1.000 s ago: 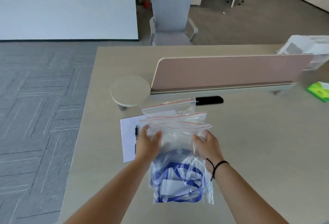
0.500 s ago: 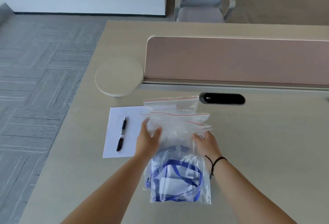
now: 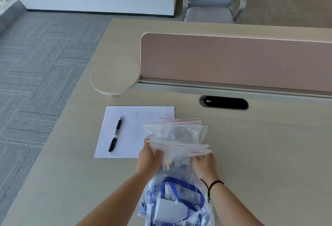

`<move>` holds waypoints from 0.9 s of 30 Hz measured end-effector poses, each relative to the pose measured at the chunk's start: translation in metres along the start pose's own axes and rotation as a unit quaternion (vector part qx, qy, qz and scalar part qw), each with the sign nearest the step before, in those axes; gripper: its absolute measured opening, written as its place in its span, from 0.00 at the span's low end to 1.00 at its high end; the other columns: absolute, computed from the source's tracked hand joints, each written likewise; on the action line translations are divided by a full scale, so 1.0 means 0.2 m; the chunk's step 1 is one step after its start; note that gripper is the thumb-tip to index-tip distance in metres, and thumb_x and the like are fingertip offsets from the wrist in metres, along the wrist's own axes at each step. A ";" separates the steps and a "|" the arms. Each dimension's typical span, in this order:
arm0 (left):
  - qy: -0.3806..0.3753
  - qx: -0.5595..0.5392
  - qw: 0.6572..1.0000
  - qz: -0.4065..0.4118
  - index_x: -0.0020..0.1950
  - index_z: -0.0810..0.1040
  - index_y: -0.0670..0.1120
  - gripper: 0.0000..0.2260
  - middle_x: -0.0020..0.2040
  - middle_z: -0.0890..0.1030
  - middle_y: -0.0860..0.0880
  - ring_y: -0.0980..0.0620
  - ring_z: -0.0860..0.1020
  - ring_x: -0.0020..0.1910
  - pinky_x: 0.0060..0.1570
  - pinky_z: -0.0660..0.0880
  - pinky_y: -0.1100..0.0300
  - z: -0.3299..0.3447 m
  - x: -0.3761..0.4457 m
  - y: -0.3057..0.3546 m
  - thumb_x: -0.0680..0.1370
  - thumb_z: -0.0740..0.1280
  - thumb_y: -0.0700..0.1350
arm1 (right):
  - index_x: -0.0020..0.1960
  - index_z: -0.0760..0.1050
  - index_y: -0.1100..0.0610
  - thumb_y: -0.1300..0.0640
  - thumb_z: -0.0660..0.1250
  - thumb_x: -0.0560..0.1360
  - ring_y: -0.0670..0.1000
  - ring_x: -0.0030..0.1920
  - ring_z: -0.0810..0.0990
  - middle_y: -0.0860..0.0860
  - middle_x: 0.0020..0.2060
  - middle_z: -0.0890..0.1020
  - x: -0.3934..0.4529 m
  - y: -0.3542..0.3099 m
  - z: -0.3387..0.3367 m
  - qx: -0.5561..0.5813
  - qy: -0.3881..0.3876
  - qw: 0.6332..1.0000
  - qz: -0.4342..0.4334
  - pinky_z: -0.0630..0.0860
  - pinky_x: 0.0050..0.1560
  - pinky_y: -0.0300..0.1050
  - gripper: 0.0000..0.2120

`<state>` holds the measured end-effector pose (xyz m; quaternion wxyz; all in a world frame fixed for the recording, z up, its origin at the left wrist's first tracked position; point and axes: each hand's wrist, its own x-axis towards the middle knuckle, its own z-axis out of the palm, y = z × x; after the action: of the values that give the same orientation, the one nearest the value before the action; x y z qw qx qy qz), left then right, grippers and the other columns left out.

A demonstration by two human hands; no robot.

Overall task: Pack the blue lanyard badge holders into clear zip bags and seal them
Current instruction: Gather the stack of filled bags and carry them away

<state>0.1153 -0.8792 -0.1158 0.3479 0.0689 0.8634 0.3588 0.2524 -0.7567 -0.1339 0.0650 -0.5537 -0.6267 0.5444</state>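
Observation:
Both of my hands grip a stack of empty clear zip bags [image 3: 177, 136] with red seal lines, lifted and fanned above the desk. My left hand [image 3: 149, 159] pinches the stack's left edge and my right hand [image 3: 204, 165] holds its right edge. Below my wrists, near the desk's front edge, lie clear bags filled with blue lanyard badge holders [image 3: 179, 202], the white badge cards showing through the plastic. I cannot tell whether those filled bags are sealed.
A white paper sheet [image 3: 129, 146] with a black pen [image 3: 115, 134] lies left of the bags. A round shelf [image 3: 115, 76] and a pink divider panel [image 3: 233, 60] stand behind, with a black cable slot [image 3: 224, 102]. A grey chair [image 3: 212, 1] is beyond the desk.
The stack of empty bags has come up off the desk in both hands and fanned out. The view has tilted down and moved closer, so the paper and pen show fully.

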 end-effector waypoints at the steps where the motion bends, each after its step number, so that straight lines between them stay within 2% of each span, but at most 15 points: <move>1: -0.002 0.006 1.000 -0.002 0.63 0.68 0.54 0.17 0.32 0.83 0.47 0.53 0.81 0.27 0.26 0.73 0.63 0.00 -0.01 -0.01 0.75 0.62 0.43 | 0.52 0.78 0.50 0.58 0.65 0.77 0.47 0.47 0.82 0.45 0.44 0.84 -0.01 0.01 0.00 0.000 0.002 1.000 -0.006 0.76 0.46 0.43 0.07; 4: -0.005 0.034 0.999 -0.008 0.57 0.67 0.51 0.14 0.28 0.82 0.48 0.53 0.81 0.29 0.32 0.79 0.58 0.03 -0.02 -0.03 0.72 0.60 0.43 | 0.53 0.78 0.46 0.58 0.62 0.75 0.46 0.46 0.82 0.44 0.43 0.84 -0.03 0.03 0.00 -0.004 0.001 1.000 -0.011 0.79 0.48 0.46 0.11; 7: 0.001 0.039 0.999 -0.009 0.57 0.69 0.51 0.14 0.31 0.82 0.48 0.50 0.82 0.34 0.40 0.82 0.50 0.03 -0.03 -0.05 0.71 0.59 0.45 | 0.51 0.77 0.47 0.59 0.62 0.76 0.47 0.46 0.81 0.44 0.43 0.83 -0.04 0.03 -0.02 -0.011 0.003 1.000 -0.011 0.77 0.46 0.45 0.10; 10: 0.013 0.022 1.000 -0.014 0.64 0.68 0.51 0.17 0.32 0.82 0.48 0.51 0.81 0.34 0.37 0.79 0.55 0.02 -0.05 -0.03 0.75 0.62 0.46 | 0.51 0.78 0.52 0.58 0.65 0.76 0.50 0.46 0.82 0.46 0.43 0.83 -0.03 0.03 -0.04 -0.015 0.008 1.000 -0.006 0.74 0.44 0.42 0.06; 12: 0.023 0.008 1.000 -0.016 0.72 0.64 0.48 0.22 0.35 0.78 0.51 0.52 0.78 0.37 0.36 0.73 0.57 0.01 -0.05 -0.01 0.79 0.64 0.49 | 0.51 0.76 0.56 0.56 0.66 0.76 0.53 0.48 0.81 0.48 0.44 0.82 -0.03 0.01 -0.05 -0.018 0.011 1.000 0.003 0.72 0.45 0.42 0.06; 14: 0.033 -0.004 0.999 -0.003 0.75 0.62 0.48 0.26 0.39 0.74 0.54 0.52 0.75 0.40 0.43 0.70 0.57 -0.01 -0.06 -0.01 0.80 0.66 0.53 | 0.50 0.73 0.58 0.53 0.66 0.77 0.54 0.47 0.79 0.50 0.43 0.80 -0.04 -0.02 -0.06 -0.024 0.016 1.000 0.006 0.70 0.46 0.44 0.08; 17: 0.030 -0.016 0.999 0.011 0.75 0.62 0.50 0.26 0.42 0.74 0.54 0.51 0.76 0.45 0.49 0.69 0.57 -0.05 -0.08 -0.01 0.80 0.67 0.53 | 0.50 0.71 0.57 0.51 0.67 0.77 0.54 0.46 0.77 0.50 0.42 0.78 -0.08 -0.04 -0.09 -0.025 0.027 0.999 0.000 0.70 0.47 0.45 0.10; 19: 0.026 -0.012 1.000 0.012 0.77 0.60 0.50 0.29 0.49 0.77 0.51 0.46 0.77 0.54 0.54 0.71 0.56 -0.07 -0.09 -0.02 0.79 0.67 0.54 | 0.53 0.72 0.56 0.50 0.67 0.76 0.55 0.48 0.77 0.50 0.45 0.78 -0.10 -0.04 -0.11 -0.022 0.035 0.999 0.005 0.69 0.48 0.44 0.12; 21: 0.027 -0.006 1.000 0.007 0.78 0.58 0.49 0.31 0.59 0.78 0.46 0.43 0.77 0.61 0.59 0.72 0.53 -0.10 -0.10 -0.03 0.79 0.67 0.54 | 0.60 0.72 0.56 0.49 0.68 0.76 0.56 0.54 0.78 0.49 0.52 0.78 -0.12 -0.05 -0.12 -0.022 0.039 0.999 0.004 0.70 0.51 0.43 0.16; 23: 0.025 -0.001 1.000 0.010 0.79 0.56 0.49 0.33 0.66 0.77 0.45 0.43 0.77 0.63 0.62 0.74 0.50 -0.13 -0.13 -0.05 0.79 0.67 0.55 | 0.71 0.66 0.56 0.48 0.68 0.76 0.55 0.64 0.75 0.51 0.62 0.75 -0.15 -0.07 -0.14 -0.019 0.044 0.999 0.007 0.70 0.60 0.45 0.27; 24: 0.021 0.004 1.000 0.012 0.80 0.56 0.49 0.33 0.68 0.76 0.44 0.43 0.77 0.64 0.63 0.75 0.48 -0.15 -0.16 -0.04 0.79 0.67 0.55 | 0.73 0.64 0.56 0.47 0.68 0.76 0.55 0.66 0.73 0.53 0.65 0.74 -0.17 -0.08 -0.15 -0.019 0.048 0.999 0.009 0.70 0.62 0.47 0.30; 27: 0.020 0.011 0.999 0.032 0.80 0.56 0.49 0.33 0.71 0.73 0.44 0.45 0.73 0.68 0.66 0.73 0.46 -0.20 -0.24 -0.04 0.79 0.66 0.53 | 0.73 0.63 0.55 0.48 0.69 0.75 0.56 0.67 0.72 0.56 0.68 0.72 -0.27 -0.12 -0.17 -0.015 0.075 0.997 -0.009 0.70 0.63 0.49 0.31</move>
<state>0.1255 -0.9259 -0.0753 0.3184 0.0934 0.8714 0.3614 0.2800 -0.7723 -0.0745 0.1084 -0.5886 -0.6330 0.4911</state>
